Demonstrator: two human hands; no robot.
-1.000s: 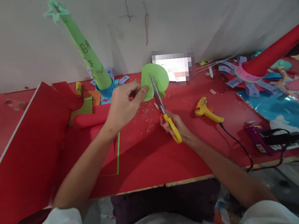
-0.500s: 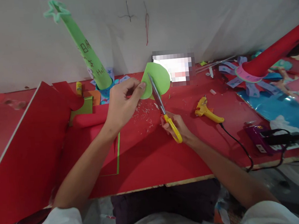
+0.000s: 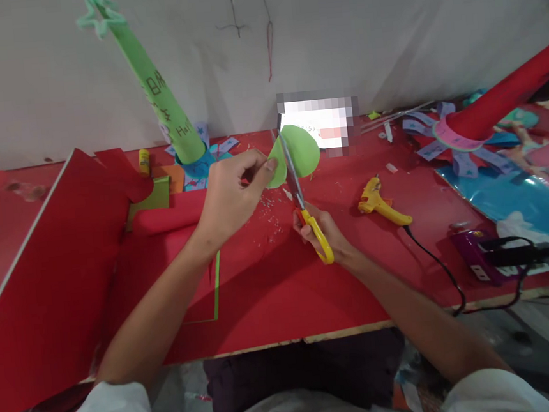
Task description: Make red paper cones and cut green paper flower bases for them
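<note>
My left hand (image 3: 237, 187) pinches the left edge of a rounded light-green sheet (image 3: 304, 152), paper or thin foam, raised over the table. My right hand (image 3: 322, 230) is closed round the yellow handles of a pair of scissors (image 3: 316, 234). Their blades point up and away from me and cross the green sheet, with part of it on either side. Small pale scraps (image 3: 269, 216) lie scattered on the red table (image 3: 282, 295) beneath my hands.
A yellow glue gun (image 3: 382, 204) lies to the right, its cord trailing near a purple box (image 3: 481, 255). A tall green cone (image 3: 159, 94) stands back left, near a glue stick (image 3: 144, 161). A red board (image 3: 45, 284) leans at left. A bright screen (image 3: 339, 120) stands against the wall.
The green sheet and my left hand have shifted slightly right and down. The scissor blades now lie further across the sheet, their tips near its upper edge.
</note>
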